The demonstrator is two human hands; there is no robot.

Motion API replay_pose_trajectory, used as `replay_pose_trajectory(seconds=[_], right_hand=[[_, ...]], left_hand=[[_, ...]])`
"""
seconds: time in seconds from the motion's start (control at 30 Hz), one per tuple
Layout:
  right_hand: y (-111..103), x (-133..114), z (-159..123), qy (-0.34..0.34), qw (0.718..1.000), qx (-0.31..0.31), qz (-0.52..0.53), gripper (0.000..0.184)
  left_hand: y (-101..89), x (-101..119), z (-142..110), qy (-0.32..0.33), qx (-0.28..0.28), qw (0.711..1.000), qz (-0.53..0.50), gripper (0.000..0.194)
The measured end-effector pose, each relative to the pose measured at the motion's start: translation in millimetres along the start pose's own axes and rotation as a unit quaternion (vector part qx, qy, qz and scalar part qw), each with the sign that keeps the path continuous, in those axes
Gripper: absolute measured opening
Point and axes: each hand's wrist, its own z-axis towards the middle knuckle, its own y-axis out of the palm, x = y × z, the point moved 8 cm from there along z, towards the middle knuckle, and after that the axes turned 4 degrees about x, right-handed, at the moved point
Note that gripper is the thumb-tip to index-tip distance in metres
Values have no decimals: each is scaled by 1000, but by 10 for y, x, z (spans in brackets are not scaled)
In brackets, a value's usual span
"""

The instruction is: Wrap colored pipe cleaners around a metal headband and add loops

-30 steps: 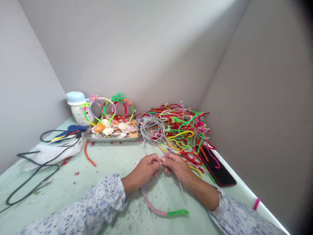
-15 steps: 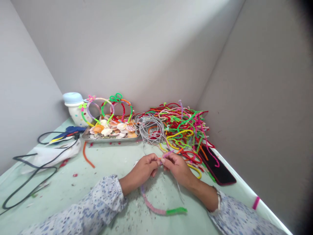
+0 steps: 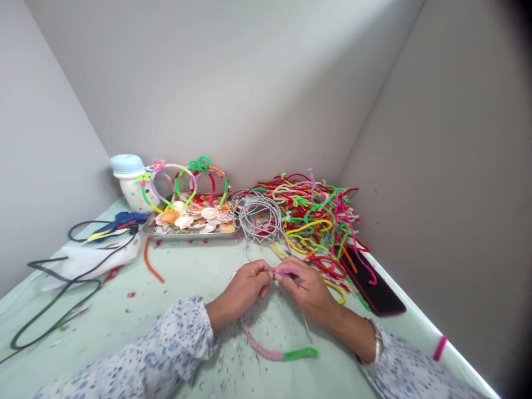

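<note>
And here, near the middle of the scene, a curved fuzzy band (image 3: 272, 353) is seen sweeping out from under the left hand (image 3: 249, 285), lilac, then pink, its free end finished in green over the pale green tablecloth (image 3: 187, 343); whether the cloth is touched by that end cannot be told. The left grip is kept narrow, thumb to fingers, with what is pinched there mostly hidden. Right beside it, fingertips almost meeting, a purple fuzzy strip (image 3: 288, 271) is pinched narrowly by the right hand (image 3: 307, 288), below which a thin grey wire end (image 3: 307, 328) is left dangling. Just beyond the hands, a coil of grey wire (image 3: 261, 219) is flanked on the right by a tangled heap of fuzzy stems (image 3: 316, 205), and a dark phone (image 3: 382, 296) is partly overlapped by stray stems. Far left, a metal tray (image 3: 195, 236) is filled with shells (image 3: 183, 222), colourful hoops (image 3: 174, 165) are stood at its back, and a blue-lidded white jar (image 3: 139, 195) is placed behind.
</note>
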Motion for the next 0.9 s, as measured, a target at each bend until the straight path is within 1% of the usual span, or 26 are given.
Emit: replay_pose_trajectory(seconds=[0.2, 0.33, 0.43, 0.57, 0.7, 0.83, 0.9], right_hand=[[2, -42, -6, -55, 997, -46, -27, 13], [-1, -134, -23, -115, 988, -74, -75, 18], [30, -197, -52, -161, 973, -101, -135, 21], [81, -244, -87, -202, 947, -126, -215, 23], [95, -280, -100, -223, 934, -129, -247, 26], [135, -308, -129, -240, 903, -159, -319, 26], [133, -350, -136, -237, 895, -163, -340, 26]], left_hand=[[12, 20, -9, -5, -2, 1000, -4, 14], [2, -7, 6, -13, 0, 1000, -15, 12], [-8, -24, 20, -8, -1, 1000, -19, 10], [-20, -55, 28, -23, 1, 999, -29, 8], [-24, -40, 31, -33, 0, 999, -36, 8], [-33, -24, 26, -54, 1, 997, -52, 8], [-38, -20, 23, -61, 3, 997, -55, 8]])
